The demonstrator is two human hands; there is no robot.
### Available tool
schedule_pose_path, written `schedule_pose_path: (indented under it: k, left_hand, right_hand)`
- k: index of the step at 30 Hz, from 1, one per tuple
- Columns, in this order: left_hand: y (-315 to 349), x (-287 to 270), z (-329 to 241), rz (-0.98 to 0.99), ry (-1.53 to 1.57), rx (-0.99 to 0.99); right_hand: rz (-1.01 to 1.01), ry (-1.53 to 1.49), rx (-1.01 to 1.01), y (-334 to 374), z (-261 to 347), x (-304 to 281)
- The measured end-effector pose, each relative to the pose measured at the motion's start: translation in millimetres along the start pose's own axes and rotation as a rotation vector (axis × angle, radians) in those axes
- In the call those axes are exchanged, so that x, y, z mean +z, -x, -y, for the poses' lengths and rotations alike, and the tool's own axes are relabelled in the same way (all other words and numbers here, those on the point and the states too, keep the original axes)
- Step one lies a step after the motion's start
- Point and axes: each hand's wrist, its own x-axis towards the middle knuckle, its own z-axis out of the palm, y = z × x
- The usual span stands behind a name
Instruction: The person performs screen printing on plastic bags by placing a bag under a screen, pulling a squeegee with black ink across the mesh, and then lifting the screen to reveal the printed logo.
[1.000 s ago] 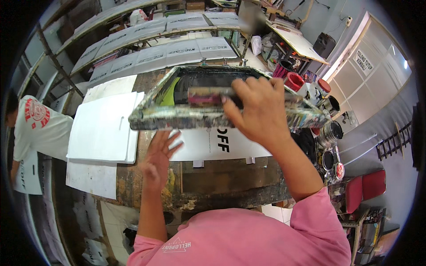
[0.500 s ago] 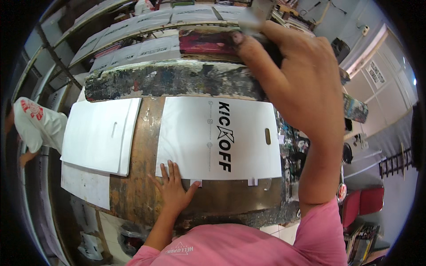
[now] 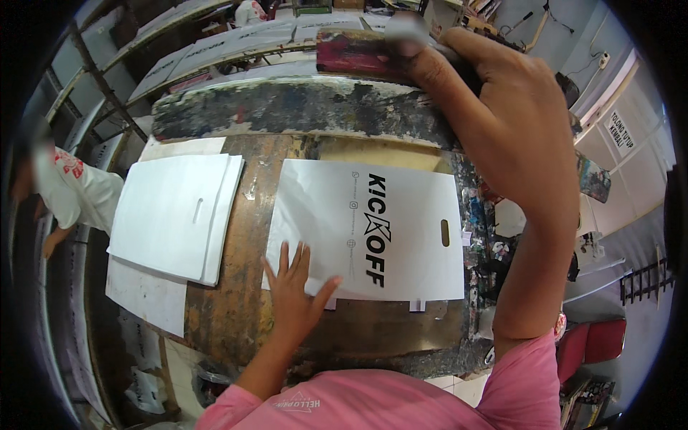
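Note:
A flat white carrier bag (image 3: 416, 251) with black print and an oval handle slot lies on a stained wooden board (image 3: 244, 215). My left hand (image 3: 295, 287) rests on its near left corner, fingers spread. Beyond the bag is the thick, ink-crusted edge of a screen frame (image 3: 287, 107), raised above the board. My right hand (image 3: 509, 122) is up at the far right, closed around the end of a bar stained dark red and black, apparently a squeegee (image 3: 358, 54). Its fingertips are partly hidden and blurred. Small tabs (image 3: 417, 306) sit along the bag's near edge.
A stack of white bags (image 3: 168, 215) lies to the left on the board. Another person in a white shirt (image 3: 93, 190) stands beyond it, by racks. Printed bags (image 3: 265, 34) lie on racks behind. A red chair (image 3: 602, 340) stands at the right.
The frame edge appears farther from the bag, baring a yellowish strip of board. My left fingers reach slightly farther onto the bag. My right hand stays closed; the whole view has shifted a little.

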Motion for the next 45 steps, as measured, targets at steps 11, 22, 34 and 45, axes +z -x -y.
schedule_pose_path:
  k: [11,22,34,45]
  left_hand:
    - [12.7,-51.5,46.1,-0.415,0.524,-0.333]
    - [69.2,-220.7,322.1,-0.559,0.110,-0.498]
    - [34.3,-115.6,17.2,0.137,1.410,0.055]
    - [124.2,-19.3,43.5,0.102,1.650,-0.871]
  right_hand:
    - [0.034,0.108,0.057,30.1,20.2,-1.8]
    - [0.033,0.120,0.085,35.5,26.0,-5.4]
    - [0.110,0.149,0.096,109.0,50.3,4.8]
    - [0.661,-0.405,0.086,255.7,-4.1,110.2]
